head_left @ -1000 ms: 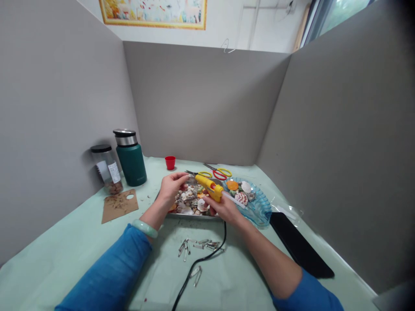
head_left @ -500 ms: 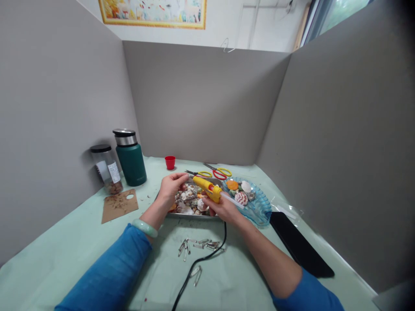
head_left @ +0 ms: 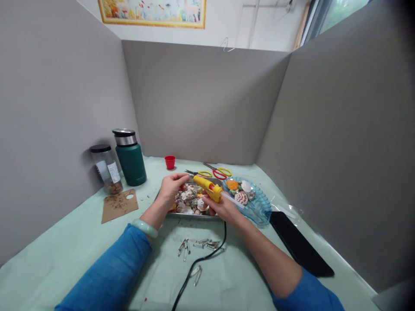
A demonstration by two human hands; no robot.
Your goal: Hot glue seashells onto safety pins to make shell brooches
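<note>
My right hand (head_left: 223, 208) grips a yellow hot glue gun (head_left: 207, 187), its nozzle pointing left and a clear glue stick (head_left: 231, 200) jutting from its rear. Close to the nozzle, my left hand (head_left: 171, 188) is closed in a pinch, thumb and forefinger together; what lies between them is too small to make out. Both hands are above a metal tray (head_left: 191, 216) full of mixed seashells (head_left: 188, 201). A black cord (head_left: 207, 258) runs from below the right hand toward the front edge.
Several safety pins (head_left: 207, 244) lie in front of the tray. Right of it are a blue scalloped dish (head_left: 259, 211) with shells and a black flat object (head_left: 301, 246). Scissors (head_left: 222, 172) and a red cup (head_left: 170, 162) stand behind; a green flask (head_left: 131, 162), jar (head_left: 106, 168) and brown card (head_left: 119, 206) are left.
</note>
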